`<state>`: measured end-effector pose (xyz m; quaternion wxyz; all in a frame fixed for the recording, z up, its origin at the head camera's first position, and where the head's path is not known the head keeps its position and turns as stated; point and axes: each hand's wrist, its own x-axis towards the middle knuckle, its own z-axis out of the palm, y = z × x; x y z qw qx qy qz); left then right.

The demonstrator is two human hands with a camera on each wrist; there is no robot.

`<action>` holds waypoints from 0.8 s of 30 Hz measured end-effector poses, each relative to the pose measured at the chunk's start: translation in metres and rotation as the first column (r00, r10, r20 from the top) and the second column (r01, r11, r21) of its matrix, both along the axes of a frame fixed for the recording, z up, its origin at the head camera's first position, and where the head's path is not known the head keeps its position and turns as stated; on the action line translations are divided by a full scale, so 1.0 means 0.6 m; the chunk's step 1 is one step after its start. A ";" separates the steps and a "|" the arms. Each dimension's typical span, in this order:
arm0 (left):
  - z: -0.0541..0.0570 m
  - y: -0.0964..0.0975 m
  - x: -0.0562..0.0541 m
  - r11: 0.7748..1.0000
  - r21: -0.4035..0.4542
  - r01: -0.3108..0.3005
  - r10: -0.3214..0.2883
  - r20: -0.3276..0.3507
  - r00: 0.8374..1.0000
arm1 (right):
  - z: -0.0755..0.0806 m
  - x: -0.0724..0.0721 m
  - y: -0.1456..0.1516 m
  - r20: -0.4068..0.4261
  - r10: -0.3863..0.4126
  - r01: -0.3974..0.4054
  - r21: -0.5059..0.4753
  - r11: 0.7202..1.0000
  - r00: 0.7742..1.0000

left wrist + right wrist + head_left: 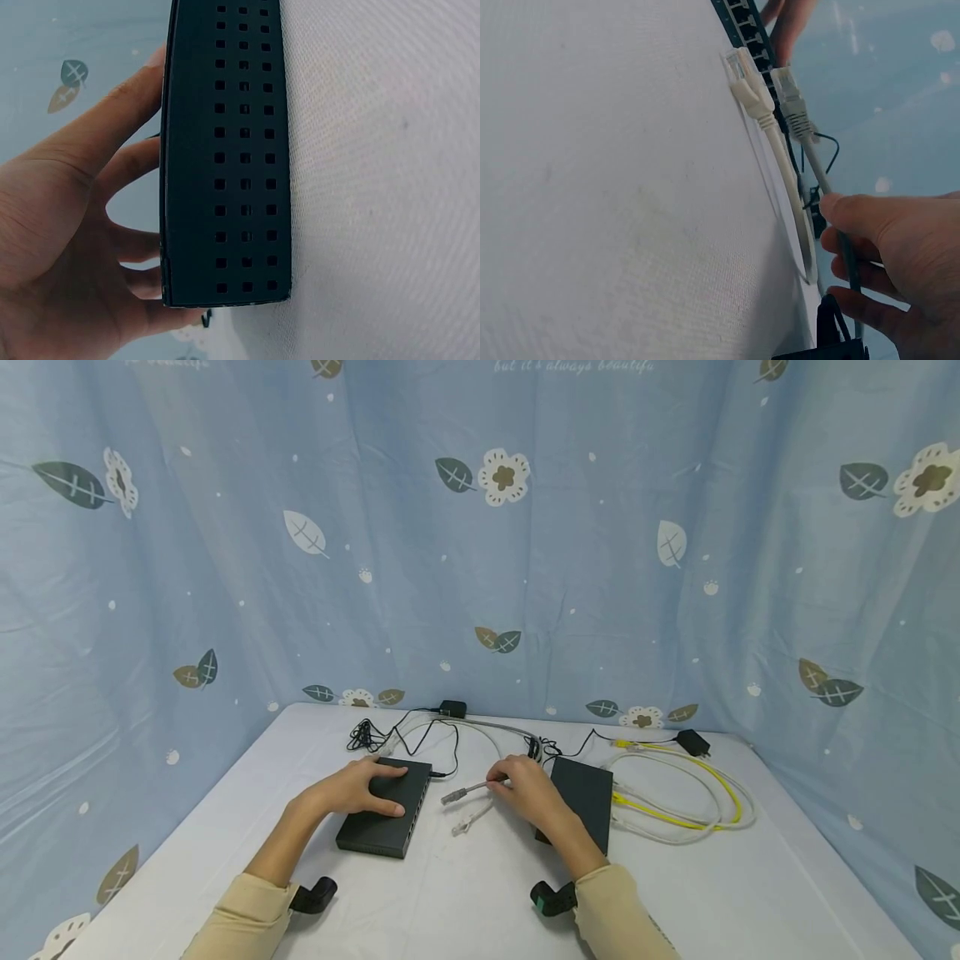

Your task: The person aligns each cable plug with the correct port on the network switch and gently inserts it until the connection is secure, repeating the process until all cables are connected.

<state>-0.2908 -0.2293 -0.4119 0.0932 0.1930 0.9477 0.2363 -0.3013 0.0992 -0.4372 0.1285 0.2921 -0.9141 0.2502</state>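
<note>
My left hand (351,788) rests on top of a black network switch (384,833), thumb and fingers spread over its upper face. In the left wrist view the vented side of the switch (244,172) stands before the palm, with the fingers (124,112) lying straight against the top. My right hand (531,789) pinches a grey Ethernet cable (477,787) a little behind its plug, held above the table to the right of that switch. Below it lies the plug of a white Ethernet cable (462,827). In the right wrist view, the grey plug (789,90) points toward the row of ports (750,30).
A second black box (588,793) sits under and beside my right forearm, with white cables and a yellow cable (731,793) looped to its right. Power adapters (453,708) (693,742) and thin black cords (365,737) lie toward the back. A patterned curtain (480,568) hangs behind the table.
</note>
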 end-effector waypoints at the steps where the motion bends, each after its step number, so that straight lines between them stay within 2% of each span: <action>1: 0.000 0.000 0.000 1.000 0.001 0.000 0.000 0.001 1.000 | -0.001 -0.001 0.000 -0.003 -0.004 0.004 0.004 1.000 1.000; 9: 0.001 -0.001 0.001 1.000 0.002 -0.001 0.001 -0.002 1.000 | -0.002 -0.001 -0.004 0.009 -0.001 0.000 0.096 0.995 1.000; 14: 0.001 -0.001 0.003 1.000 0.003 -0.001 0.001 -0.006 1.000 | 0.002 0.006 -0.013 -0.044 0.014 -0.007 0.161 0.987 0.999; 18: 0.001 -0.001 0.004 1.000 0.002 -0.003 0.003 -0.004 1.000 | 0.007 0.012 -0.026 -0.059 0.079 -0.064 0.223 0.973 0.995; 24: 0.002 0.002 0.005 1.000 0.005 0.006 -0.006 -0.008 1.000 | 0.019 0.019 -0.043 0.036 0.174 -0.177 0.280 0.944 0.984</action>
